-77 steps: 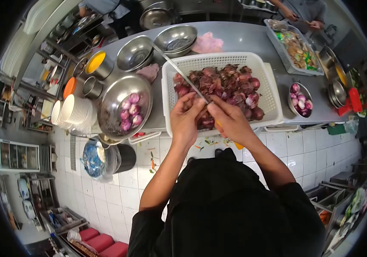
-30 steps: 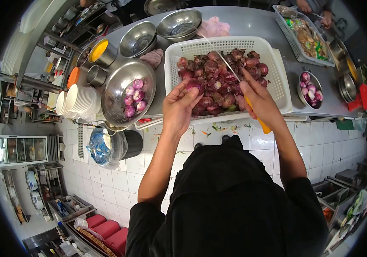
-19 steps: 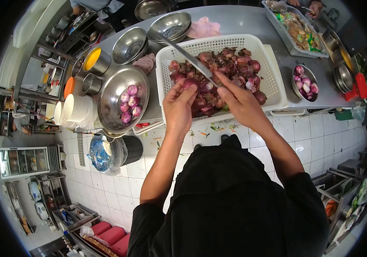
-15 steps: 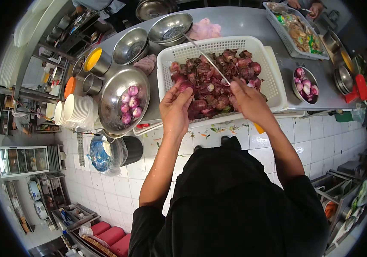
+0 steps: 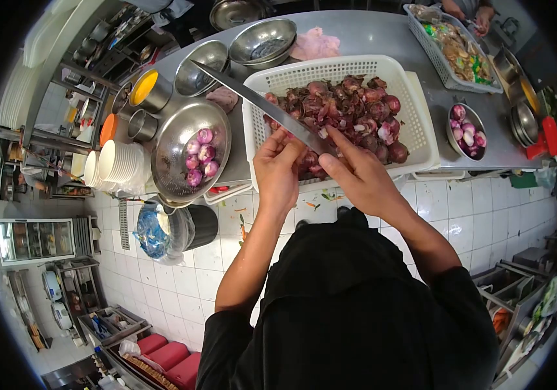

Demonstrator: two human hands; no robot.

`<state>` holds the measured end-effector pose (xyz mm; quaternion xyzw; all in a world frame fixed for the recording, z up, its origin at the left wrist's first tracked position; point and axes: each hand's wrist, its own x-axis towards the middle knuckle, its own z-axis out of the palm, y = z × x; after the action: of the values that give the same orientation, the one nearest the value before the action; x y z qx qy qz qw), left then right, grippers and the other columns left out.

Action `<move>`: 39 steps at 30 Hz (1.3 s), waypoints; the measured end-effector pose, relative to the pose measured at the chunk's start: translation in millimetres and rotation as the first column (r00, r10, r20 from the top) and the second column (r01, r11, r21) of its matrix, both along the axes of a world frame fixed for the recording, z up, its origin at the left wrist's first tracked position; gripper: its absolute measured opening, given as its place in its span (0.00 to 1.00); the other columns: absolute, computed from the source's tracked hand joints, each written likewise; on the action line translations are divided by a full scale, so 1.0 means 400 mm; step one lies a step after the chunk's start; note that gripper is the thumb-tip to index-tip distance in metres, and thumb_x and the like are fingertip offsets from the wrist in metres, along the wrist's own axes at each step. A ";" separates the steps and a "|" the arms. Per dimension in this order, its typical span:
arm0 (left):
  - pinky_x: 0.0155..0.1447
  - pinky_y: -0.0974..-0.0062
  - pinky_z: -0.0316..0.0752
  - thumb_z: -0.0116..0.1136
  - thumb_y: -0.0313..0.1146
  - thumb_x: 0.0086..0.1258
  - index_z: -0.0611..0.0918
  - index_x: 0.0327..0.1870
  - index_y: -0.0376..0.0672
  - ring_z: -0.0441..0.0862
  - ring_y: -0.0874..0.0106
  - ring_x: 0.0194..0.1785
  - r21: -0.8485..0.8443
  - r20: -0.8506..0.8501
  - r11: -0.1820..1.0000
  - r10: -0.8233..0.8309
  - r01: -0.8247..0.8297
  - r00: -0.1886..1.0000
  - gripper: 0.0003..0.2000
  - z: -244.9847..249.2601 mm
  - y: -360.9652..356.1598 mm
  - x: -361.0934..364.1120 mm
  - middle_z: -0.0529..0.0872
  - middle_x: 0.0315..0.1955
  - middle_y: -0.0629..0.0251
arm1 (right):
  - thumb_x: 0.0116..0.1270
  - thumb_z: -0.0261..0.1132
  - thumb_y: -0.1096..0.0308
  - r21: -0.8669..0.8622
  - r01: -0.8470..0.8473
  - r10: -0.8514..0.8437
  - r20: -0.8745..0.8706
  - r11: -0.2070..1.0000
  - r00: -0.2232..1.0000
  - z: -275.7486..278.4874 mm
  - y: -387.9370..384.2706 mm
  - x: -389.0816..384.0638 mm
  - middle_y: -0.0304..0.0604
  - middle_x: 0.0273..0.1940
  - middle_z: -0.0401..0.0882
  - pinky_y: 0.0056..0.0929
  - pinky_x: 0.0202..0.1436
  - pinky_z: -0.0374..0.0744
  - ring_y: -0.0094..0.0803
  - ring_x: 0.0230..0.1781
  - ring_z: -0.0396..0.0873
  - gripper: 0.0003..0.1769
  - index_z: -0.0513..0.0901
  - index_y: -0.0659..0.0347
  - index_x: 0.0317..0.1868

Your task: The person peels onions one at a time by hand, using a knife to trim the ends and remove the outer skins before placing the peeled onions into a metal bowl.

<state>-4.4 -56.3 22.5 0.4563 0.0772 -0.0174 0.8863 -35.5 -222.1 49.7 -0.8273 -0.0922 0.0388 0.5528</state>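
Note:
My right hand grips a long knife near its lower end, with the wide blade slanting up to the left. Under the blade, the fingers of my left hand are closed around a red onion, mostly hidden by the fingers and knife. Both hands work over the near side of a white perforated basket full of unpeeled red onions and loose skins. To the left, a steel colander holds several peeled onions.
A steel bowl of peeled onions stands at the right. Nested steel bowls and a pink cloth lie behind the basket. At the far right, a person's hands are near a grey basket. A bin stands below left.
The knife has turned from edge-on to showing its broad side, its tip swinging left. My right hand has moved down and left, closer to my left hand.

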 end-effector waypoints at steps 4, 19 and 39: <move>0.47 0.81 0.78 0.55 0.17 0.68 0.79 0.54 0.27 0.82 0.78 0.40 0.072 0.006 0.997 0.006 -0.007 1.000 0.14 -0.013 0.003 -0.003 0.86 0.42 0.61 | 0.73 0.61 0.49 -0.028 -0.027 0.027 0.006 0.999 1.000 0.006 0.004 0.001 0.51 0.23 0.79 0.35 0.34 0.77 0.40 0.25 0.82 0.38 0.67 0.74 0.70; 0.47 0.81 0.78 0.57 0.16 0.67 0.79 0.55 0.31 0.82 0.80 0.40 0.226 0.071 0.974 -0.044 0.027 0.997 0.16 -0.043 -0.004 -0.024 0.86 0.41 0.65 | 0.73 0.61 0.51 -0.074 0.004 0.003 0.098 0.997 0.995 0.000 0.042 0.015 0.53 0.23 0.79 0.43 0.30 0.75 0.50 0.25 0.83 0.35 0.68 0.75 0.66; 0.59 0.69 0.81 0.57 0.15 0.69 0.75 0.64 0.32 0.84 0.70 0.52 0.021 0.114 0.958 -0.288 0.287 0.951 0.21 -0.052 0.068 0.019 0.84 0.52 0.57 | 0.74 0.56 0.39 0.314 0.051 0.099 -0.443 0.948 0.891 0.052 0.001 0.074 0.36 0.17 0.70 0.24 0.15 0.67 0.21 0.12 0.69 0.31 0.76 0.61 0.28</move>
<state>3.0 -29.2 1.5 0.4648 -0.0417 -0.1195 0.8763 -5.7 -221.9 70.6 -0.6943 0.0239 0.2219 0.6842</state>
